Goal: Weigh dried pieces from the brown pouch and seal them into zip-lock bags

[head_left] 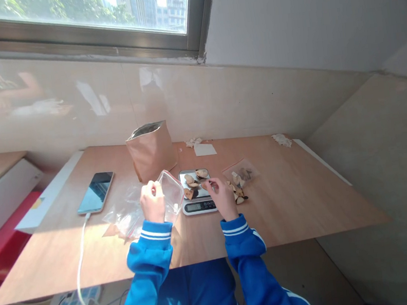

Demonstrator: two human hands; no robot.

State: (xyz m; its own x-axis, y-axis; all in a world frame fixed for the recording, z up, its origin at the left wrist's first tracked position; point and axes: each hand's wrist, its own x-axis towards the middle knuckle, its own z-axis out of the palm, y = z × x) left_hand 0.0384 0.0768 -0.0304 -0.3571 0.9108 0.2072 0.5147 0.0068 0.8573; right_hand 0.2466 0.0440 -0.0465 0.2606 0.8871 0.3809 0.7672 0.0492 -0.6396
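Digital scale (201, 206) with dried slices (189, 179), flanked by two hands, on a wooden table (290, 206).
The left hand (153, 202) grips a clear zip bag (172, 195), its mouth spread beside the scale; the right hand (224, 198) pinches a single slice (204, 185) over the scale's right edge. A loose pile (240, 198) of slices lies just right of the scale, near a clear packet (243, 173) containing brownish pieces. A brown pouch (154, 151) stands upright, open-topped, behind the zip bag; a phone (96, 193) lies at left, a white cable (81, 257) attached.
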